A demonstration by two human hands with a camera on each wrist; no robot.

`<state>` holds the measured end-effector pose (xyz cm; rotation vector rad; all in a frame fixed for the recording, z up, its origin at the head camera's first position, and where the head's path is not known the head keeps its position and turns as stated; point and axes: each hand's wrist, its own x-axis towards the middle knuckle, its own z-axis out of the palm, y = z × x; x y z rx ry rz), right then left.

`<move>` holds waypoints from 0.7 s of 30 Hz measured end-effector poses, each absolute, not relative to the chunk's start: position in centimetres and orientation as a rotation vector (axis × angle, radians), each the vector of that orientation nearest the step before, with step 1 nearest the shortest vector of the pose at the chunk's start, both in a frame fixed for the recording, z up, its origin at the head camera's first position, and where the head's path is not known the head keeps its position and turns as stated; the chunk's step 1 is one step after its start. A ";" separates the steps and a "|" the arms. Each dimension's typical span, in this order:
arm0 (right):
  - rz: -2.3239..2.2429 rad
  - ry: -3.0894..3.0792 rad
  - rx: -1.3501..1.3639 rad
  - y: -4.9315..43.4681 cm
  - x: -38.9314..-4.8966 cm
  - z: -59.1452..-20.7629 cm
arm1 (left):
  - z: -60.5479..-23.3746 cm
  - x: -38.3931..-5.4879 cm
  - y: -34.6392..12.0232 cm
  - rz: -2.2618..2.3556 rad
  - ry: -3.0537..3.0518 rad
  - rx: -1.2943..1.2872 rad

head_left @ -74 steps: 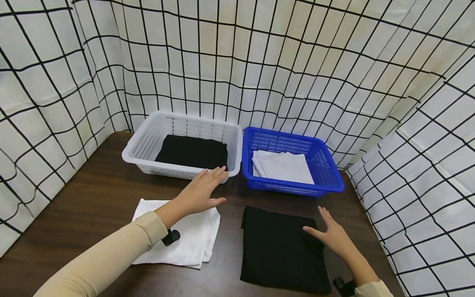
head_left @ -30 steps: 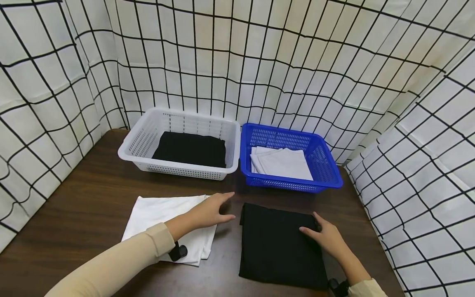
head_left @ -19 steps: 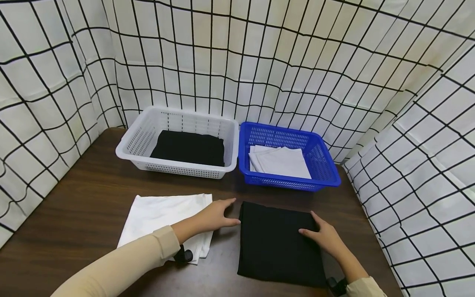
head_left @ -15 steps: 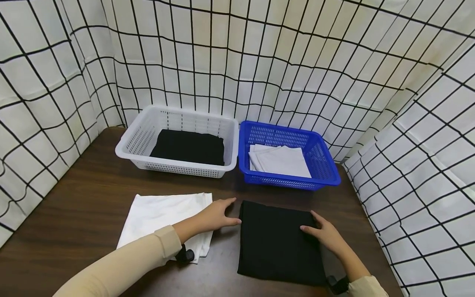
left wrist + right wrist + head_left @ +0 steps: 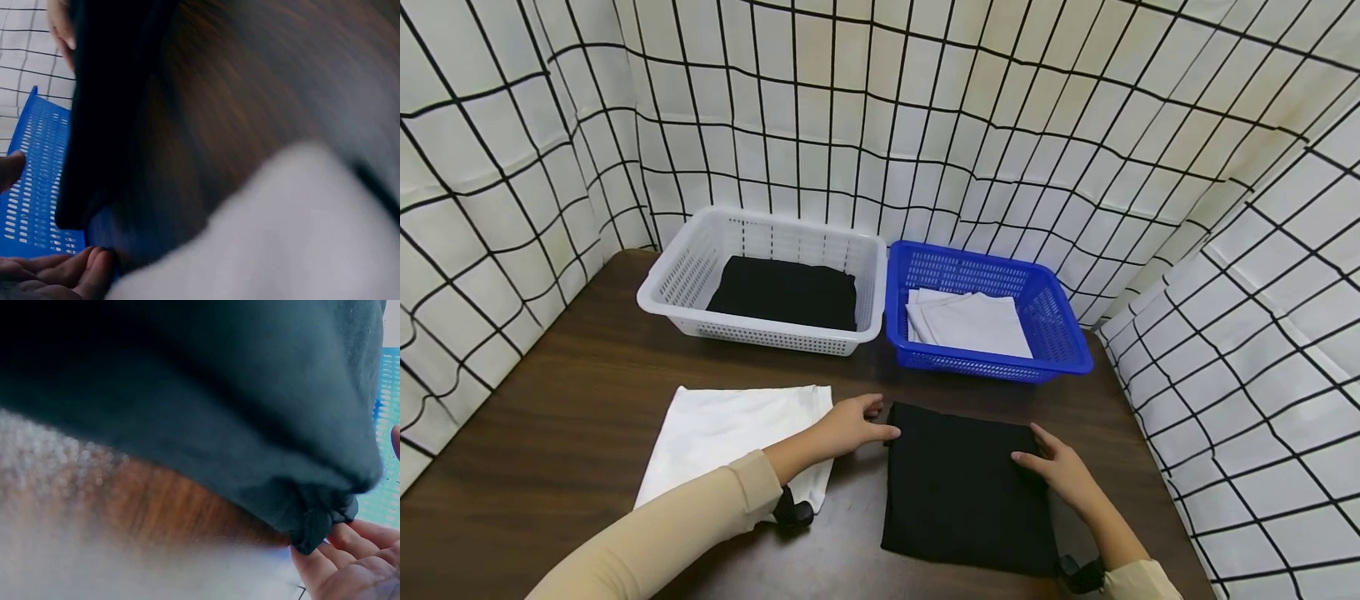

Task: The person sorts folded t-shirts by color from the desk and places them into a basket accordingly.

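Note:
A folded black garment [image 5: 966,500] lies on the table at front right in the head view. By its far left corner is my left hand [image 5: 853,425], thumb and fingers spread on either side of that corner. My right hand [image 5: 1063,475] is at the garment's right edge, the thumb over the top and the other fingers along the side. In the right wrist view the right fingers [image 5: 353,553] touch a bunched edge of the black fabric, with the thumb held apart. A folded white garment [image 5: 730,429] lies under the left forearm, which partly hides it.
A white basket [image 5: 760,333] at the back holds folded black cloth [image 5: 782,292]. Right beside it, a blue basket [image 5: 985,362] holds folded white cloth [image 5: 973,325]. Grid-patterned curtains [image 5: 850,108] enclose the dark wooden table [image 5: 572,375] at the back and sides.
My left hand has come from in front of the white basket down and right to the black garment's corner. My right hand has shifted slightly at the garment's right edge.

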<state>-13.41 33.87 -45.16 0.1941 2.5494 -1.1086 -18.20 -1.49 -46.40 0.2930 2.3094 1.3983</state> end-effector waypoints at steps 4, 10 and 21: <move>-1.121 2.550 0.199 33.8 -13.3 -45.1 | -46.4 -18.2 -1.3 1.517 2.203 0.228; -1.200 2.547 0.250 33.8 -13.2 -44.8 | -46.1 -18.4 -1.1 1.580 2.101 0.160; -1.413 2.444 0.321 34.0 -13.7 -45.3 | -46.9 -18.2 -0.8 1.698 2.049 0.084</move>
